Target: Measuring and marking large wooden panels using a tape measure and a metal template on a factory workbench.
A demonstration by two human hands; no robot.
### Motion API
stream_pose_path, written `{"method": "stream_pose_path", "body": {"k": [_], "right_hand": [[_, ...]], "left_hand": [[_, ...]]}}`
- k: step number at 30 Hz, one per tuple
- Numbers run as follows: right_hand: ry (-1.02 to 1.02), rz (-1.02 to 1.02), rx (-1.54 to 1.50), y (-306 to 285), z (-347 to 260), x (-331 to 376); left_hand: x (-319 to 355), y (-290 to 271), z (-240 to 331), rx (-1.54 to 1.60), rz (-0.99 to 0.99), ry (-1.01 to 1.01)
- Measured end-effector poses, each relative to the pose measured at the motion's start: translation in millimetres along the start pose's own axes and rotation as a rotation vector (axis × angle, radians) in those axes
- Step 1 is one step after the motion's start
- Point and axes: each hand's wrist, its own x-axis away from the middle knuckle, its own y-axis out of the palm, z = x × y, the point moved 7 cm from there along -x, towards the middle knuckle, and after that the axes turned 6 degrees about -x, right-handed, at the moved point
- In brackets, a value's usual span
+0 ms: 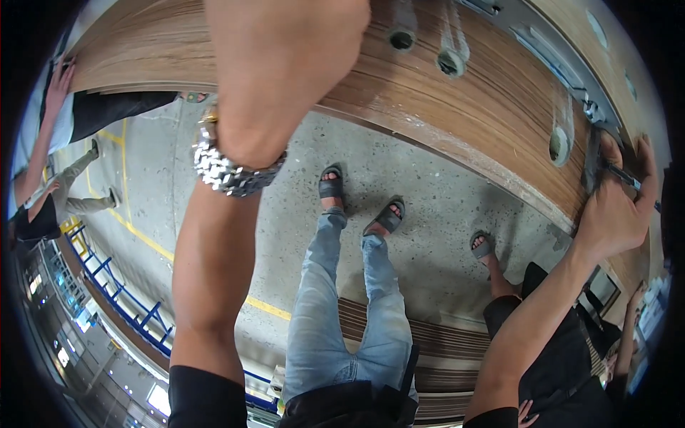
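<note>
A wood-grain board (428, 114) spans the top of the view. Three round holes with whitish dust trails show in its face, and a metal rail (542, 53) runs along its far edge. My left hand (292, 50) reaches over the board at the top centre, a silver watch on its wrist; its fingers are out of sight. At the board's right end my right hand (614, 207) is closed around a slim dark pen-like tool (622, 175). A flat black piece (591, 160) lies against the board beside the thumb; whether I grip it too is unclear.
Another person's hand (61, 82) rests at the board's left end. A second person (43, 210) stands farther left. On the right, someone in black (564, 357) is close to my right arm. Stacked brown boards (442, 349) lie behind my legs, and a blue metal frame (121, 285) stands lower left.
</note>
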Motion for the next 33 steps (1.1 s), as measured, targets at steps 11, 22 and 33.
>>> {"method": "stream_pose_path", "body": {"k": [11,22,33], "right_hand": [[0.020,-0.038,0.018,1.2,-4.2,1.4],[0.010,-0.001,-0.008,-1.5,2.0,1.9],[-0.051,-0.031,0.036,-1.2,-1.6,0.4]], "left_hand": [[-0.8,-4.3,8.7,-0.045,0.067,-0.089],[0.2,3.6,0.7,-0.014,0.035,-0.103],[-0.3,3.4,1.4,-0.075,0.077,-0.086]]}}
